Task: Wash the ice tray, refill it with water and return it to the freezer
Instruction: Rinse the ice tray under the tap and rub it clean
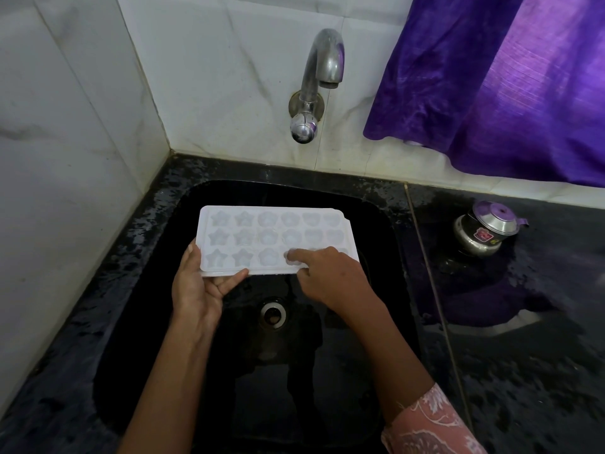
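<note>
A white plastic ice tray [271, 232] with star, flower and heart shaped cells is held level over the black sink [376, 224]. My left hand [196, 286] grips its near left corner, thumb on top and fingers underneath. My right hand [327, 273] rests on the near right part of the tray, with a fingertip pressed into a cell of the front row. The cells look empty. A steel tap [322, 67] juts from the tiled wall above the tray, and no water runs from it.
The sink drain [273, 312] lies below the tray. A wet black granite counter [507, 322] surrounds the sink. A small steel pot with a lid [487, 231] stands on the counter to the right. A purple curtain [507, 86] hangs at the upper right.
</note>
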